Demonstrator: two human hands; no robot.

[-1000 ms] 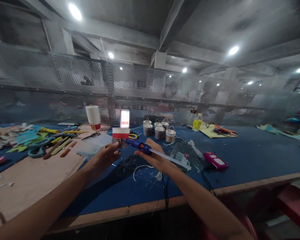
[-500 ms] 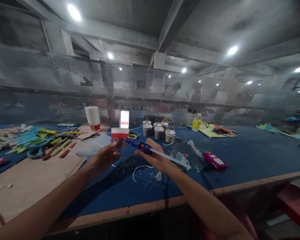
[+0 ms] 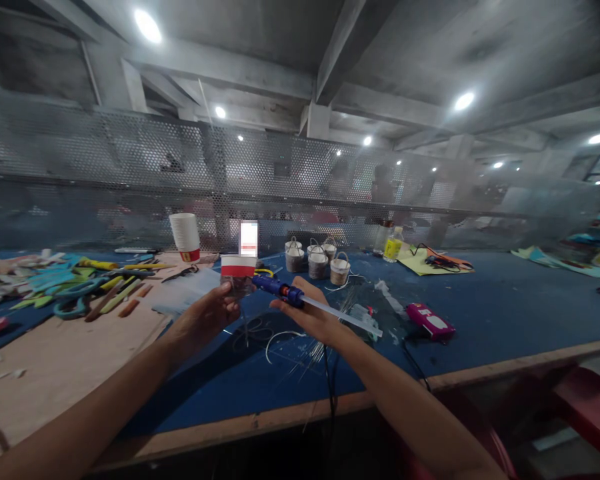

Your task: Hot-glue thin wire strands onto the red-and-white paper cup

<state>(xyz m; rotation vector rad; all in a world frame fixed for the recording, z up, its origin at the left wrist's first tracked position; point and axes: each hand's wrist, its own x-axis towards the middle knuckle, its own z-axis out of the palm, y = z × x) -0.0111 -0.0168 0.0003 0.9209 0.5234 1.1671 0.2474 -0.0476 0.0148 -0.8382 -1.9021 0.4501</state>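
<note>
The left hand (image 3: 205,319) holds a cup (image 3: 238,272) up over the near middle of the blue table (image 3: 505,313), fingers wrapped round its lower part. The right hand (image 3: 313,313) is closed around a blue glue gun (image 3: 280,290), nozzle at the cup's right side. Hot glue could string onto the fingertips so close by, I'd judge. The cup's lower half is blurred and partly hidden; I can't tell whether nozzle and cup touch.
</note>
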